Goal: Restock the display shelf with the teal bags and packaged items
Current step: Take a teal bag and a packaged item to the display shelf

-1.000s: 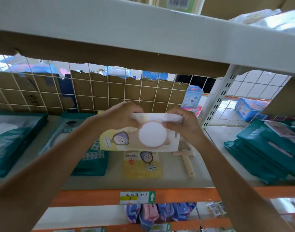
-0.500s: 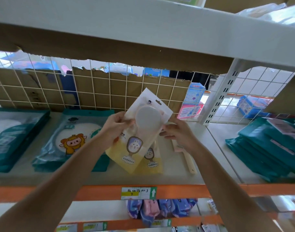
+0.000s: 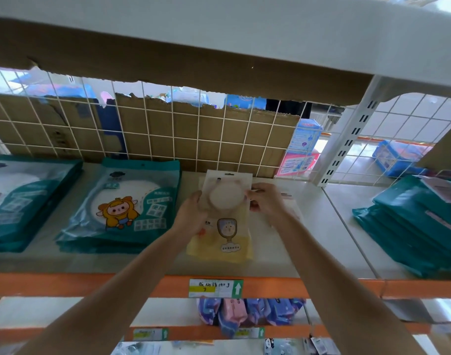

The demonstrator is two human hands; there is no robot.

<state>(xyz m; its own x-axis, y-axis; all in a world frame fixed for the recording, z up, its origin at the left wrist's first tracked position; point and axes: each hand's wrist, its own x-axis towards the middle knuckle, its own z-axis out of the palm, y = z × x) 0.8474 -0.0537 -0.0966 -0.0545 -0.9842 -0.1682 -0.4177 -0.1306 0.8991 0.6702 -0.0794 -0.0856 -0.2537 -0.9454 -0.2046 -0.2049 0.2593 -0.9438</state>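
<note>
Both bare forearms reach up and forward, the left arm (image 3: pixel 111 283) from the lower left corner and the right arm (image 3: pixel 329 272) from the lower right, drawing together toward the middle. The left hand (image 3: pixel 191 213) shows its back to the camera, wrist straight, and grips the left edge of a yellow-and-clear pouch (image 3: pixel 229 226). The right hand (image 3: pixel 266 201) sits opposite, just across the pouch, its curled fingers (image 3: pixel 254 196) pinching the right edge near the top. The two hands are about level and do not touch each other.
</note>
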